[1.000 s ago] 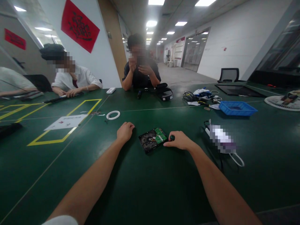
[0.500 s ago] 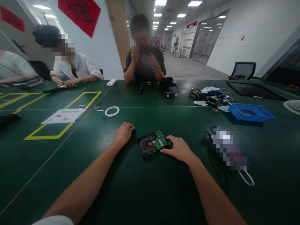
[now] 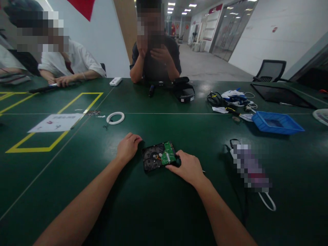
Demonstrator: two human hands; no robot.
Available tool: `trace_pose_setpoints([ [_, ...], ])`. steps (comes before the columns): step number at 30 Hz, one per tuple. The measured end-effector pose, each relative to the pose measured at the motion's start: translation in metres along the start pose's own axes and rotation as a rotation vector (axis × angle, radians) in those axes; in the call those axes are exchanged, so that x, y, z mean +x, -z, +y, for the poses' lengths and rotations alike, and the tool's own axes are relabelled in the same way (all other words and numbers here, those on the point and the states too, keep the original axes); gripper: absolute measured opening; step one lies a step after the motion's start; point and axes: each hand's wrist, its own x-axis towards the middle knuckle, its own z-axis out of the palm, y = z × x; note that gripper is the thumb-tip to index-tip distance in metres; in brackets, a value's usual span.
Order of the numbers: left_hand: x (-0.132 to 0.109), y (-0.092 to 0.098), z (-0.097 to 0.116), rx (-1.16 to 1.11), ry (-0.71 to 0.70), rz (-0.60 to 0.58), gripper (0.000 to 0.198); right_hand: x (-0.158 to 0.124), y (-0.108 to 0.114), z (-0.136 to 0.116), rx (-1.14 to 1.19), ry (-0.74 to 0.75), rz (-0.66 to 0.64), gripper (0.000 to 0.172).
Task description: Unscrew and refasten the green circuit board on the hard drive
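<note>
A black hard drive (image 3: 156, 158) with a green circuit board lies face up on the green table (image 3: 164, 212) in front of me. My left hand (image 3: 127, 147) rests on the table just left of the drive, its fingers curled into a loose fist. My right hand (image 3: 187, 167) is at the drive's right edge, closed round a small dark tool with a round handle (image 3: 177, 161); the tool's tip is hidden at the drive's edge.
Two people sit across the table. A white ring (image 3: 115, 118) and a paper sheet (image 3: 55, 122) inside yellow floor-tape lines lie at left. A blue tray (image 3: 277, 123), cables (image 3: 215, 99) and a black case (image 3: 185, 89) are at the back right. A blurred item with a white strap (image 3: 252, 171) lies to the right.
My right hand has slid left with the dark tool onto the drive's right edge. The view has tilted down and shifted; my left hand has stayed beside the drive.
</note>
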Motion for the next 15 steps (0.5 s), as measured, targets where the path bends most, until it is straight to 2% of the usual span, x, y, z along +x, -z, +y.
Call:
trace_pose_setpoints([
  [7,0.004,-0.001,0.001,-0.021,-0.022,-0.013,0.026,0.005,-0.011,-0.005,-0.015,-0.012,0.038,0.058],
  [15,0.006,0.001,0.004,-0.07,-0.026,-0.017,0.024,0.003,-0.013,-0.005,-0.07,0.01,0.068,0.057],
])
